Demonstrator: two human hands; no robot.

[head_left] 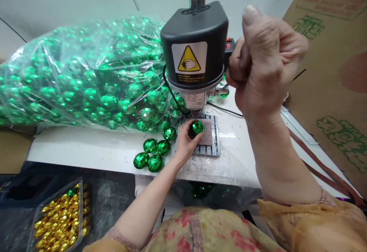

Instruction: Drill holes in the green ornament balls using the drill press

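Observation:
My left hand [186,139] is closed around a shiny green faceted ball [197,128], thumb and fingers at its sides. The ball sits on the drill press base plate [215,145], directly under the chuck [196,112]. Above it stands the black motor head of the drill press [195,34], with a yellow warning label. My right hand [262,53] is raised beside the head, fingers curled in a fist. A metal lever [221,88] runs from the press toward this fist, which hides the rest of it.
A big clear bag of green balls [86,80] lies at the left. Several loose green balls [155,163] rest on the white table [94,148]. Below left stands a clear bin [82,206] of gold balls. A cardboard box [329,91] rises at the right. Dark shavings surround the plate.

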